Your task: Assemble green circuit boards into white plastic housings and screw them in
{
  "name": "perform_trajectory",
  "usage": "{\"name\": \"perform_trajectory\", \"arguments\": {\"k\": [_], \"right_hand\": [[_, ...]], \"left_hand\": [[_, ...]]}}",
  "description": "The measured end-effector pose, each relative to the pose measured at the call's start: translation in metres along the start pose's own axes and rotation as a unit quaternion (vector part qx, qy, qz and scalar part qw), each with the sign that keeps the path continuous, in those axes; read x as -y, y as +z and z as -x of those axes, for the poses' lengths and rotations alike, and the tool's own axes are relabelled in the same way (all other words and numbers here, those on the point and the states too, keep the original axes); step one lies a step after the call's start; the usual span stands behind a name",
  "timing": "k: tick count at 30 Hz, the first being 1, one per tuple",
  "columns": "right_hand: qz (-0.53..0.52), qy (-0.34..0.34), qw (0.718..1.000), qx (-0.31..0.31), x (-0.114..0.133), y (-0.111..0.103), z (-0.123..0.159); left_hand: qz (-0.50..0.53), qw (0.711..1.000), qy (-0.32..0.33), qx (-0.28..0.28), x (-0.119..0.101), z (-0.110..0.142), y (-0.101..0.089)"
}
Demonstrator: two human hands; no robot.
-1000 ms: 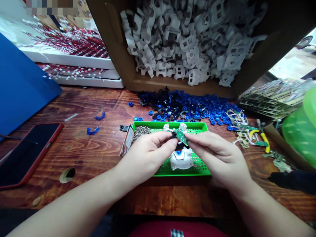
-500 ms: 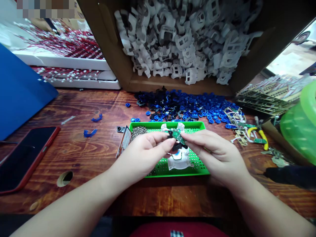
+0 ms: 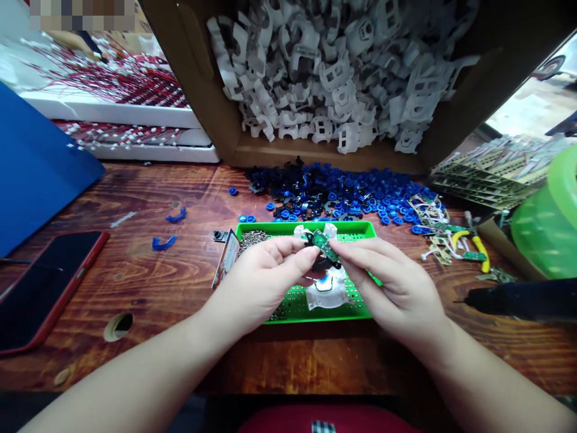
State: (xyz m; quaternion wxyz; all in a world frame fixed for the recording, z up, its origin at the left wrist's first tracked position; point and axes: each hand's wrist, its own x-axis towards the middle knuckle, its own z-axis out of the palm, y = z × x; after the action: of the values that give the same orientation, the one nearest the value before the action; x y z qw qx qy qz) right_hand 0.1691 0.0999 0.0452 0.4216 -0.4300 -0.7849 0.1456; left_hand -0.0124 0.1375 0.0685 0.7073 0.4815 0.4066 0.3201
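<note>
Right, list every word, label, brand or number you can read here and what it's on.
None can be read.
Small printed card leaning at the green tray: print too small and blurred.
Green circuit board pinched between both hands: markings too small.
Phone: screen dark.

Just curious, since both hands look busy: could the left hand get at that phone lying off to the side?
Probably yes. The phone lies in the open on the table, nothing between it and the left hand. But that hand pinches the small green circuit board together with the right hand.
</note>
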Motion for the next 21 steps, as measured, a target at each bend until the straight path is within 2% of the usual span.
{"name": "perform_trajectory", "arguments": {"k": [4, 9, 15, 19, 21], "right_hand": [[-0.007, -0.006, 1.000, 0.001, 0.001, 0.000, 0.001], [-0.027, 0.047, 0.999, -0.002, -0.001, 0.003, 0.002], [-0.079, 0.063, 0.995, -0.008, 0.005, 0.003, 0.002], [-0.033, 0.080, 0.996, 0.007, 0.009, 0.008, 0.003], [0.011, 0.075, 0.997, -0.005, 0.009, 0.011, 0.003]], "left_hand": [[0.012, 1.000, -0.003, -0.013, 0.004, -0.001, 0.000], [0.052, 0.998, 0.010, -0.021, 0.004, 0.000, 0.003], [0.088, 0.996, 0.018, -0.009, 0.002, 0.000, 0.003], [0.069, 0.997, 0.016, -0.023, 0.005, -0.003, 0.003], [0.042, 0.998, 0.028, -0.038, 0.006, -0.003, 0.005]]}}
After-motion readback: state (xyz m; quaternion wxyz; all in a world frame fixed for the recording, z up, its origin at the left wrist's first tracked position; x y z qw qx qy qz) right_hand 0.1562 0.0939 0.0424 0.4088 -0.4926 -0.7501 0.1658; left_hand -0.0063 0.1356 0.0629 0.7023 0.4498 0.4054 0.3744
